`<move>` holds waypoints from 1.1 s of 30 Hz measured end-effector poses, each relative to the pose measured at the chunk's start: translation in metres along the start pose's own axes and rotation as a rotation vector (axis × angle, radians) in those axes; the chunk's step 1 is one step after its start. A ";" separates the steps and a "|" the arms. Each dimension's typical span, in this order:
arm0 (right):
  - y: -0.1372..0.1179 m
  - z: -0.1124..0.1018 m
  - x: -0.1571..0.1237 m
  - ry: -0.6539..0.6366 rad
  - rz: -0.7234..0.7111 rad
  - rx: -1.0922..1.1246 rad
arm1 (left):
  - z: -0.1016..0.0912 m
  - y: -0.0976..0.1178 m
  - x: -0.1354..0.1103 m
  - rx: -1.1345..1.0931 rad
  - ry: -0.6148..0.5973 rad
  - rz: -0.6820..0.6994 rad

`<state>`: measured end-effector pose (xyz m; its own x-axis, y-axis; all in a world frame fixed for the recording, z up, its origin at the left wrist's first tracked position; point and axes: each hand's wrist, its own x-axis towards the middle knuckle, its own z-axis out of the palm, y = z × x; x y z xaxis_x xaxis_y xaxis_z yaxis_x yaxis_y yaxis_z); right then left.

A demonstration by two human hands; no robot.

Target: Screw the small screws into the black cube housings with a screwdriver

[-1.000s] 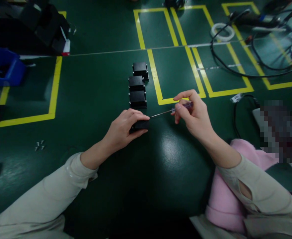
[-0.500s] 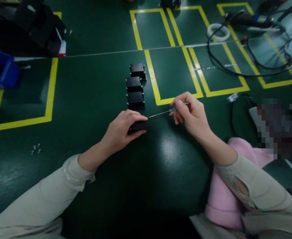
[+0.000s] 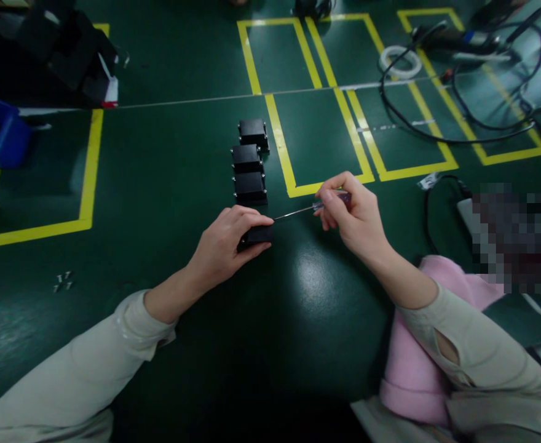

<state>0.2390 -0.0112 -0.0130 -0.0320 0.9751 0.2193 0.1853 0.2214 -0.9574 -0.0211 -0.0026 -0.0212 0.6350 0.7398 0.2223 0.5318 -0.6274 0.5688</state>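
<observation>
My left hand grips a small black box on the green tabletop, thumb on the near side and fingers over the far side. In my right hand is a screwdriver, held by its clear and dark handle. Its thin shaft points left, and the tip meets the box's right end by my left fingertips; the exact contact is hidden. Just beyond the held box, three similar black boxes with shiny screws at their corners stand in a column.
Several loose screws lie at the left. A blue bin and dark equipment stand far left. Yellow tape marks rectangles. A white tape ring and black cables are at back right. Pink cloth lies under my right forearm.
The view has shifted slightly, so the surroundings sit a little further left. My right hand has turned a little on the screwdriver handle; my left hand stays on the box.
</observation>
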 end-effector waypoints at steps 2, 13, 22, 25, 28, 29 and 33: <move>-0.002 0.000 0.000 -0.004 -0.014 -0.018 | 0.001 0.001 0.001 0.004 -0.001 -0.012; -0.004 0.001 -0.002 0.020 -0.046 -0.059 | 0.002 0.001 0.005 0.018 0.024 -0.015; -0.007 0.000 -0.003 -0.015 -0.040 -0.100 | 0.002 -0.001 0.007 0.020 0.038 0.002; -0.006 0.000 -0.003 -0.001 -0.038 -0.086 | 0.001 -0.002 0.009 0.026 0.033 0.005; -0.005 0.000 -0.003 -0.006 -0.019 -0.088 | 0.000 -0.004 0.011 0.034 0.026 0.006; -0.006 -0.001 -0.003 -0.011 -0.013 -0.094 | 0.000 -0.004 0.011 0.034 0.025 0.007; -0.007 -0.001 -0.002 -0.008 -0.014 -0.096 | -0.001 -0.005 0.011 0.027 0.020 0.011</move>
<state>0.2391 -0.0146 -0.0070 -0.0428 0.9722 0.2303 0.2780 0.2330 -0.9319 -0.0170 0.0089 -0.0208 0.6295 0.7376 0.2443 0.5402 -0.6415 0.5447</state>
